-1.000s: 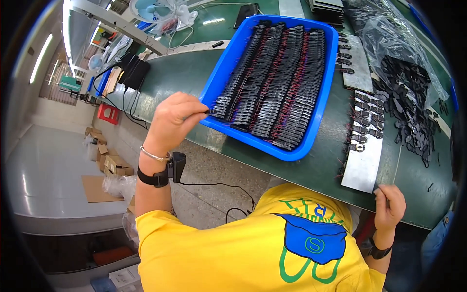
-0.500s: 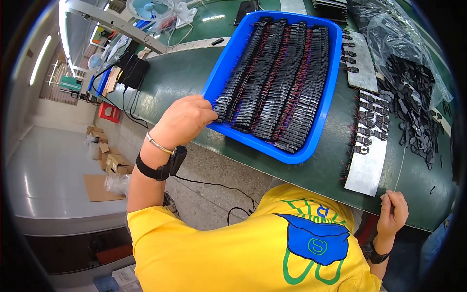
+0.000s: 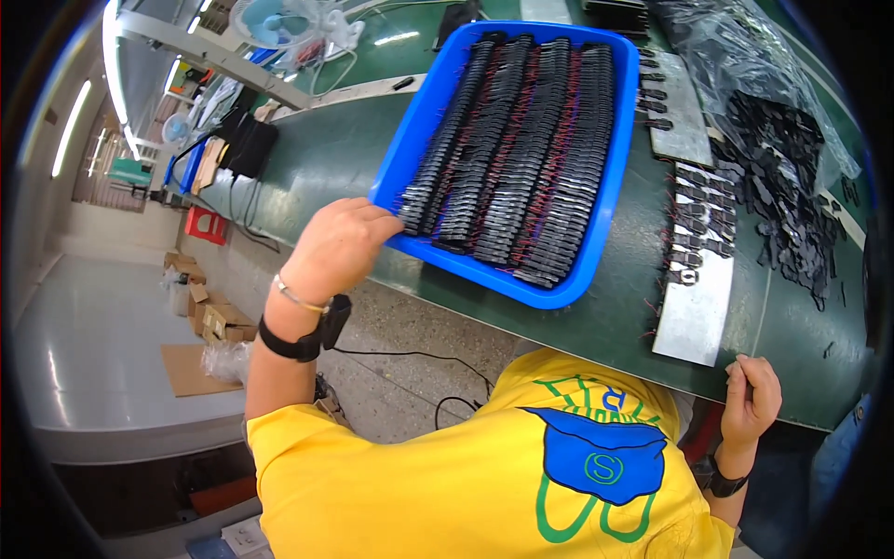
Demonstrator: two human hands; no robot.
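A blue plastic tray [image 3: 610, 219] stands on the green tabletop, filled with several long rows of small black parts [image 3: 507, 149] with thin red wires. My left hand [image 3: 346, 244] is closed at the tray's near left corner, fingertips gripping the rim beside the end of the leftmost row. At the table's near edge, on the right, my right hand [image 3: 752, 399] is closed, thumb against curled fingers. Whatever it may hold is hidden. Just beyond it lies a pale metal plate [image 3: 691, 326] carrying black clip-like parts [image 3: 689, 238] with red wires.
A second metal plate [image 3: 678, 135] with black parts lies beyond the first. Loose black pieces [image 3: 787, 186] are heaped at the right, beside clear plastic film [image 3: 736, 56]. A fan [image 3: 270, 20] and a black box [image 3: 251, 144] stand at the far left. Cartons [image 3: 223, 317] sit on the floor.
The tray has slid slightly left, its gap to the metal plate a little wider, with my left hand staying on its corner. My right hand has hardly moved. The whole view has shifted a little.
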